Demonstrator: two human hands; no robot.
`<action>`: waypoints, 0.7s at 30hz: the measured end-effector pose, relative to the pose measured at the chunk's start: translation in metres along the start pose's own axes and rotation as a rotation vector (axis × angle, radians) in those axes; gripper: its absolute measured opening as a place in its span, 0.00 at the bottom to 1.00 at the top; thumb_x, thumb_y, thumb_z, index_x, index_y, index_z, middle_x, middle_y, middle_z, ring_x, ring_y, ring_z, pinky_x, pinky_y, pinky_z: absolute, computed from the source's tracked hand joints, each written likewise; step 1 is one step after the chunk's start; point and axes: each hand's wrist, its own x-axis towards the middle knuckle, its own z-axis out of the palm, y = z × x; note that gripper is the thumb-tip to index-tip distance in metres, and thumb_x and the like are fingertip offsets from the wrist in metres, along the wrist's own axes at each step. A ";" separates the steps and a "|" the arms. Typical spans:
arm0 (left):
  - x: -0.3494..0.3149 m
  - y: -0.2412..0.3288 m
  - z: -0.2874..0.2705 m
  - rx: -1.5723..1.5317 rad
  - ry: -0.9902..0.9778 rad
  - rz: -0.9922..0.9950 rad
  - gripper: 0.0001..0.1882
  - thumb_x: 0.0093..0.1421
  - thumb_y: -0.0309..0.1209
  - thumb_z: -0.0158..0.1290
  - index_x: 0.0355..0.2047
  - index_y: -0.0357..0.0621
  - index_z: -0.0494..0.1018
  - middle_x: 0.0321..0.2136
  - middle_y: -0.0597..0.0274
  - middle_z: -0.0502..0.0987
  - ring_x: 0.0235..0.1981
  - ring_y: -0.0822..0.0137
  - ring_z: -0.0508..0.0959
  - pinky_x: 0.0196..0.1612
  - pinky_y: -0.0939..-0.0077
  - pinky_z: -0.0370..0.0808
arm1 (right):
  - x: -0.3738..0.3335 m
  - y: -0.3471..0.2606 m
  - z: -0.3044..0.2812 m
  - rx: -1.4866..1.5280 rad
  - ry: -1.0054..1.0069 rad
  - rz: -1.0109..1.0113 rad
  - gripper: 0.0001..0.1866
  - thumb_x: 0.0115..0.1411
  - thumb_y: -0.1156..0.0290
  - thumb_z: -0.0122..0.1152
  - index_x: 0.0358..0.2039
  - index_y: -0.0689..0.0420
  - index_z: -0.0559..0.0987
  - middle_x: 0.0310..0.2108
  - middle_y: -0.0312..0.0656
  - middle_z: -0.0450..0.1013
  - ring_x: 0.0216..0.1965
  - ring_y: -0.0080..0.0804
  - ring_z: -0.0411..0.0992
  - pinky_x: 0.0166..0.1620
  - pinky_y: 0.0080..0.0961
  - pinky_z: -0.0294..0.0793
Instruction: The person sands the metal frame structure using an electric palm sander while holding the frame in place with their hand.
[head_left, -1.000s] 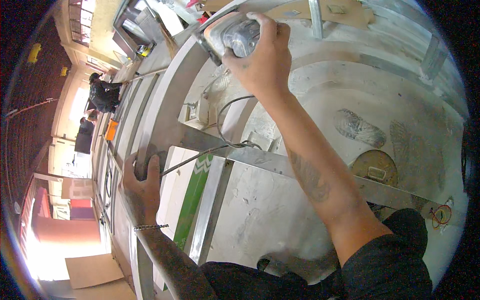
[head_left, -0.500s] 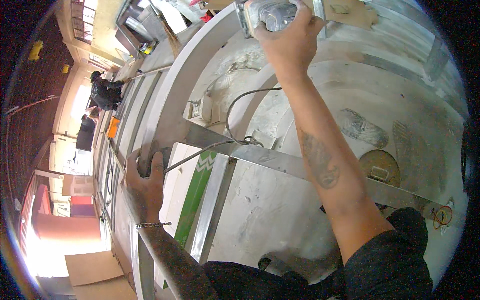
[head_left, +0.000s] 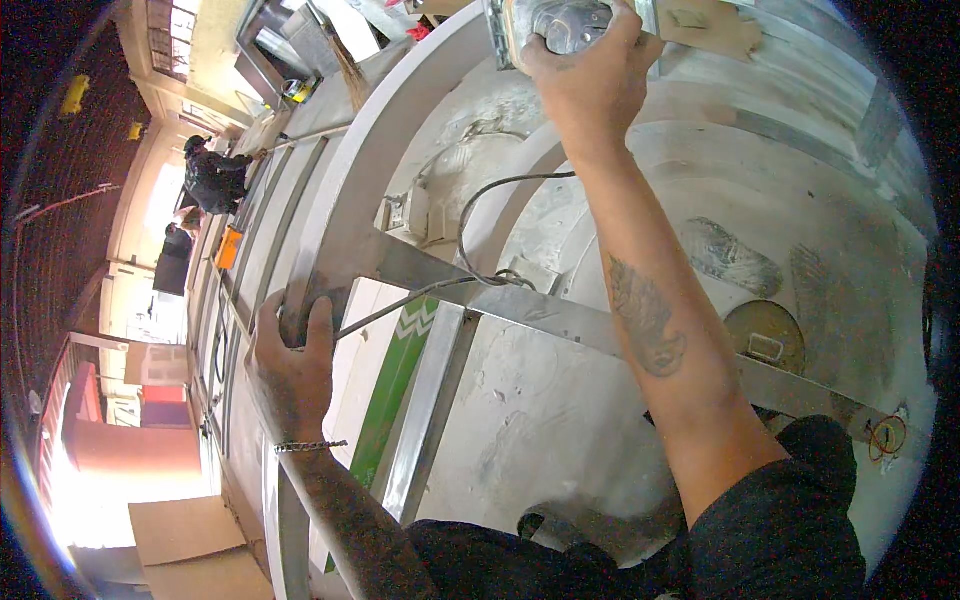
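Observation:
At the top, my right hand (head_left: 600, 75) is closed around a dusty sander (head_left: 565, 25) with a clear housing, which sits against the upper part of a curved grey-white frame (head_left: 375, 110). The sander is partly cut off by the picture's edge. My left hand (head_left: 290, 370) is lower and to the left, its thumb and fingers wrapped over the frame's lower end. A dark cable (head_left: 400, 300) runs from beside the left thumb, loops over a metal crossbar (head_left: 560, 320) and passes behind my right forearm.
A white box with a green stripe (head_left: 395, 390) lies beside a metal bar (head_left: 430, 410). A round tan plate with a handle (head_left: 765, 340) and loose thin wires (head_left: 885, 435) are at the right. Another person (head_left: 213, 178) bends over at the far left. A broom (head_left: 350, 75) leans behind.
The view has shifted slightly. My right hand and the sander have moved a little to the right along the frame's top. My left hand keeps its hold.

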 end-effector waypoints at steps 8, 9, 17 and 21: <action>0.002 -0.005 0.003 -0.023 0.016 0.041 0.24 0.62 0.43 0.63 0.51 0.38 0.77 0.40 0.42 0.84 0.42 0.48 0.86 0.47 0.58 0.80 | -0.019 -0.013 -0.008 0.132 -0.153 0.018 0.42 0.44 0.70 0.79 0.59 0.53 0.68 0.51 0.54 0.66 0.52 0.57 0.71 0.52 0.47 0.76; 0.002 -0.006 0.003 -0.023 0.015 0.039 0.24 0.62 0.43 0.63 0.51 0.38 0.77 0.40 0.42 0.84 0.42 0.48 0.86 0.47 0.58 0.80 | -0.023 -0.015 -0.009 0.132 -0.155 0.018 0.42 0.44 0.70 0.79 0.59 0.53 0.68 0.51 0.54 0.66 0.52 0.57 0.71 0.52 0.47 0.76; 0.002 0.002 -0.002 -0.028 -0.072 -0.048 0.29 0.65 0.47 0.60 0.55 0.35 0.75 0.48 0.41 0.81 0.51 0.48 0.81 0.56 0.59 0.75 | -0.047 -0.014 -0.011 0.143 -0.294 -0.112 0.43 0.42 0.65 0.79 0.60 0.49 0.69 0.52 0.52 0.65 0.49 0.52 0.73 0.50 0.45 0.78; 0.002 0.005 -0.001 -0.025 -0.073 -0.072 0.28 0.65 0.47 0.60 0.55 0.35 0.75 0.48 0.41 0.81 0.51 0.49 0.81 0.56 0.59 0.75 | -0.054 -0.016 -0.014 0.263 -0.354 -0.153 0.42 0.42 0.66 0.79 0.59 0.50 0.70 0.51 0.52 0.66 0.50 0.52 0.72 0.51 0.46 0.78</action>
